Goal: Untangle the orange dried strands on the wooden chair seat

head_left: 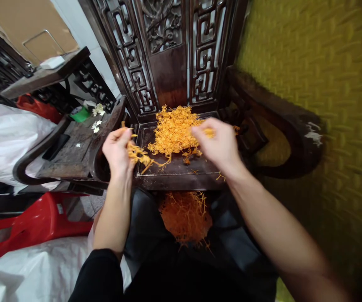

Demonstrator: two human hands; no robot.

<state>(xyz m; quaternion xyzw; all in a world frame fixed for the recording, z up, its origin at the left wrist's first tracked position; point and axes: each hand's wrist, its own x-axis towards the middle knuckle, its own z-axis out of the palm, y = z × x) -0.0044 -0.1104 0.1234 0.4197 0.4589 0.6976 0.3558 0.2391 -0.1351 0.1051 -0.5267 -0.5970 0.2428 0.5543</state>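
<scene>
My left hand (117,150) is closed, thumb against fingers, on a bunch of orange branching strands (139,155) that trail toward the chair seat. A heap of small orange frilly pieces (176,130), which look like plastic flower parts, lies on the dark wooden seat (174,170). Over the heap's right side is my right hand (217,140), its fingers curled together and slightly blurred. Orange shows at its fingertips, but I cannot tell what they pinch. Below the seat edge, between my legs, a reddish container or bag (185,218) holds more thin orange strands.
A carved chair back (168,79) rises behind the heap, and a curved armrest (306,138) is on the right. The left side table (74,151) bears green tape (80,113) and small white flower pieces (96,126). A red plastic stool (42,222) and white sacks (42,268) lie left.
</scene>
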